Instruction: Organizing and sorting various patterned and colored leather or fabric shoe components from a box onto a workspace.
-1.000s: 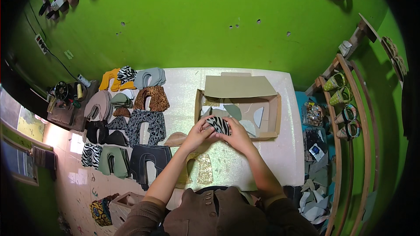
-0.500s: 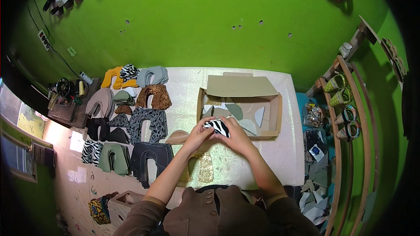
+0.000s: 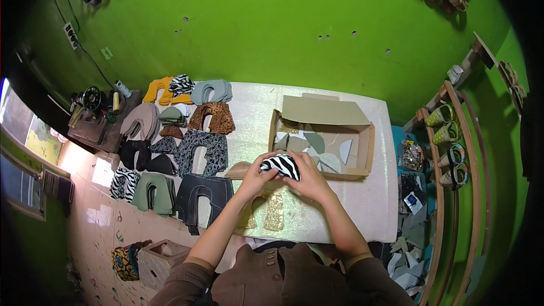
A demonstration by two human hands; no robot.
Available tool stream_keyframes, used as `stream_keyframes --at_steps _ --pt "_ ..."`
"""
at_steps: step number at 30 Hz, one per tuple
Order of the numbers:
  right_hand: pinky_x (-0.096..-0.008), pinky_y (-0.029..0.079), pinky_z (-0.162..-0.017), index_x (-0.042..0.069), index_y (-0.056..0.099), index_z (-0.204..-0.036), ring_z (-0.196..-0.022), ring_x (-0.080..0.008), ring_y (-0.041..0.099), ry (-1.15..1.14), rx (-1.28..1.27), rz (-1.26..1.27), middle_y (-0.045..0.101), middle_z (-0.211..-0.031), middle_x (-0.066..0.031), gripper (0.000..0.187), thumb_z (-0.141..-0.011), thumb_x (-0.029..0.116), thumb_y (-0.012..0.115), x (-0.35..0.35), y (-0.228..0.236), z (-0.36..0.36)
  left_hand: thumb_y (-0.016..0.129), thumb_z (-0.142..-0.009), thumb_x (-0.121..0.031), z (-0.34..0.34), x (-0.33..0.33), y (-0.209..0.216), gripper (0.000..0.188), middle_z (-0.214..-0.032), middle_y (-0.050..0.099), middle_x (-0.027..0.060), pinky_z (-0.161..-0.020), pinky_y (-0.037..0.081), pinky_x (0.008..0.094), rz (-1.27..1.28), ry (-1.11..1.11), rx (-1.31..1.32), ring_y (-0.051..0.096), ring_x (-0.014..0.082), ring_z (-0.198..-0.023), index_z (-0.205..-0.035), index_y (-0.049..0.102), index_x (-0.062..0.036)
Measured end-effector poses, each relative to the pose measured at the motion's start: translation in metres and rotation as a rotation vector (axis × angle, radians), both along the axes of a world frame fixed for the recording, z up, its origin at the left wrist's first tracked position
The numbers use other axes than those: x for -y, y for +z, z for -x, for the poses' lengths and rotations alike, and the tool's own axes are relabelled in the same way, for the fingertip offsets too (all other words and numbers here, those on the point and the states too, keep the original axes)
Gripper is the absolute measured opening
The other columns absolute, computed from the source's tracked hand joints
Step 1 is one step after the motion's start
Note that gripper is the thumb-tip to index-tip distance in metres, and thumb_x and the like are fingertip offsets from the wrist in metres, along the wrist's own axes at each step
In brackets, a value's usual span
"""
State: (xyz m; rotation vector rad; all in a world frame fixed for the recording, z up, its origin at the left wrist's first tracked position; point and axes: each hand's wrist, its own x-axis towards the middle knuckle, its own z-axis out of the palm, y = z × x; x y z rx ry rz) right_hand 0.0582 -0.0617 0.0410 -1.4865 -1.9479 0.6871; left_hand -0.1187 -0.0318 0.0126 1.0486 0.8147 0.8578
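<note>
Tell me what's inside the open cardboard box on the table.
The cardboard box holds loose flat cut pieces in grey, green and pale tones. The zebra-striped piece and both hands cover its near left corner.

The zebra-striped piece (image 3: 281, 165), held by the left hand (image 3: 256, 174) and right hand (image 3: 306, 175), has shifted slightly toward seven o'clock, away from the cardboard box (image 3: 368, 153), and the hands have closed more around it
</note>
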Motion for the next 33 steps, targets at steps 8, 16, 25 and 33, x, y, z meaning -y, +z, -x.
stream_keyframes --at_steps 8,16,25,33 --pt "-0.0352 0.045 -0.079 0.007 0.043 -0.122 -0.094 -0.0301 0.056 0.038 0.048 0.043 0.056 -0.107 -0.015 0.059 -0.07 0.022 0.068 -0.005 -0.001 0.029 0.063 -0.078 -0.003 0.043 0.006 0.006 0.052 -0.099 0.053 0.0068 -0.068 0.047 0.0216 -0.209 -0.027 -0.256 0.055 0.0108 -0.079 -0.124 0.04 -0.0047" --pt "-0.0363 0.044 -0.08 0.007 0.044 -0.122 -0.097 -0.0311 0.054 0.105 0.09 0.175 0.057 -0.105 -0.0154 0.058 -0.071 0.022 0.067 -0.022 0.008 0.075 0.066 -0.075 -0.01 0.105 -0.005 0.021 0.049 -0.097 0.049 0.0108 -0.069 0.044 0.0277 -0.669 -0.039 -0.686 0.052 0.0209 -0.08 -0.12 0.049 -0.0048" --pt "-0.0328 0.045 -0.079 0.003 0.053 -0.111 -0.094 -0.0288 0.054 0.164 -0.197 0.033 0.053 -0.104 -0.0134 0.044 -0.071 0.013 0.067 -0.065 0.001 0.155 0.067 -0.074 -0.01 0.191 -0.04 0.014 0.045 -0.096 0.051 0.0121 -0.068 0.047 0.0281 -0.696 0.134 -0.685 0.056 0.0224 -0.077 -0.115 0.052 -0.0007" --pt "-0.033 0.044 -0.078 0.002 0.058 -0.103 -0.091 -0.0283 0.054 0.126 -0.189 -0.105 0.053 -0.1 -0.0123 0.033 -0.072 0.01 0.065 -0.147 -0.003 0.225 0.063 -0.077 -0.011 0.262 -0.112 0.025 0.037 -0.101 0.054 0.016 -0.069 0.048 0.0317 -0.742 0.203 -0.752 0.058 0.0267 -0.083 -0.111 0.053 -0.0007"
